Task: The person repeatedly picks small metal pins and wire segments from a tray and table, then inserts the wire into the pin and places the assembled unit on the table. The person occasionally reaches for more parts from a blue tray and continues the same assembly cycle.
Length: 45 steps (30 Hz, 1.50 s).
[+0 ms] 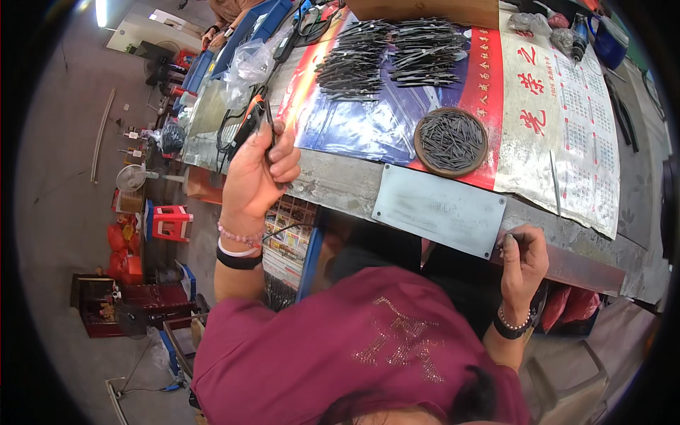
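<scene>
My left hand (262, 166) is raised at the left front of the bench, its fingers closed around a black-and-orange hand tool (248, 122) whose exact kind I cannot tell. The fingers hide part of it. My right hand (524, 258) pinches thumb to forefinger beside the right end of a pale metal plate (439, 209); anything between those fingertips is too small to make out. The plate has a fastener at each corner and juts over the bench's front edge. Just behind it, a round brown bowl (423, 157) holds many thin dark metal pins (453, 140).
Two rows of dark slim pieces (354, 60) lie on a printed sheet (333, 127). A wooden box (425, 8) stands behind them. Clear plastic bags (249, 64) and cables sit at left. A thin rod (555, 184) lies at right. Another person's hand (210, 35) is at far left.
</scene>
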Available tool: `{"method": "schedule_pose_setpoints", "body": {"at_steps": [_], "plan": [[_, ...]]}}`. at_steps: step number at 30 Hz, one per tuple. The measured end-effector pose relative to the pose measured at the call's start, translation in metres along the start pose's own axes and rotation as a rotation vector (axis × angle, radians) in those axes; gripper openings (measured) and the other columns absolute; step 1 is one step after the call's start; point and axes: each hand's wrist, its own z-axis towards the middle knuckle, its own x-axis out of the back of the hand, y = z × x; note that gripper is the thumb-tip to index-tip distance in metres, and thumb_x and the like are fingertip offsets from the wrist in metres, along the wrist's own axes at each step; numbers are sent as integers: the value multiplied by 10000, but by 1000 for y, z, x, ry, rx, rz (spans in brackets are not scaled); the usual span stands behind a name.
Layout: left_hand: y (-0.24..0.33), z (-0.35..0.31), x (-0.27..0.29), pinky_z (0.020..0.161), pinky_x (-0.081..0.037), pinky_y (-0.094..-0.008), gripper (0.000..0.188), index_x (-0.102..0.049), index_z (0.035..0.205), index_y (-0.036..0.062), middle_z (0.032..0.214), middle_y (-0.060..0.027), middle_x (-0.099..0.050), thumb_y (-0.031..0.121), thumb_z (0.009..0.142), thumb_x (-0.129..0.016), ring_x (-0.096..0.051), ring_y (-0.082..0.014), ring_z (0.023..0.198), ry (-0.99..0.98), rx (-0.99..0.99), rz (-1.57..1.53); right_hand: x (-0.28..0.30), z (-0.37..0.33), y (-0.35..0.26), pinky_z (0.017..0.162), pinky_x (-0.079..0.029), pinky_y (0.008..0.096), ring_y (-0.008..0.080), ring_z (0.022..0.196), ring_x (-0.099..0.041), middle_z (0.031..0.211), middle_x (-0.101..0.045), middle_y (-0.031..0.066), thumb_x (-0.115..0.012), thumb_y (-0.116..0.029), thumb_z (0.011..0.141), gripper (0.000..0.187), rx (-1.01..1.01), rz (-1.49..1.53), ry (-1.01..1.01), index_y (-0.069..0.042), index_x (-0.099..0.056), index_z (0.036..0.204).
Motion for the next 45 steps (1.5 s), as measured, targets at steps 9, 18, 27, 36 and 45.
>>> {"method": "schedule_pose_setpoints", "body": {"at_steps": [9, 18, 27, 36, 45], "plan": [[41, 44, -23, 516, -284, -219, 211, -519, 1001, 75, 750, -5, -425, 281, 996, -475, -351, -87, 590, -60, -60, 164, -1, 2, -8, 572, -432, 234, 98, 621, -522, 738, -567, 67, -633, -59, 870, 110, -28, -76, -17, 19, -558, 855], [60, 121, -98, 528, -374, -211, 155, -504, 942, 94, 775, -14, -531, 242, 987, -513, -475, -89, 603, -163, -169, 563, 0, 6, -12, 576, -460, 316, 275, 620, -589, 746, -591, 143, -649, -51, 827, 91, 76, -186, -55, -1, -578, 855], [2, 245, -150, 647, -453, -240, 245, -555, 900, 53, 794, -15, -607, 259, 1003, -471, -546, -91, 702, -491, -150, 1140, 5, 9, -14, 538, -441, 319, 262, 575, -565, 718, -574, 133, -665, -57, 814, 98, 127, -132, -79, -10, -583, 842], [-38, 327, -147, 639, -477, -307, 241, -534, 887, -5, 770, -89, -652, 225, 958, -516, -612, -178, 705, -438, -306, 1489, 6, 13, -14, 538, -448, 342, 293, 587, -571, 721, -569, 133, -662, -40, 799, 81, 153, -110, -134, -18, -586, 815], [-94, 372, -152, 748, -454, -508, 238, -493, 966, -9, 881, -269, -625, 214, 910, -553, -591, -445, 877, -382, -524, 1932, 6, 16, -12, 556, -466, 376, 317, 621, -584, 718, -569, 133, -676, -46, 779, 114, 213, -128, -157, -28, -577, 833]]}}
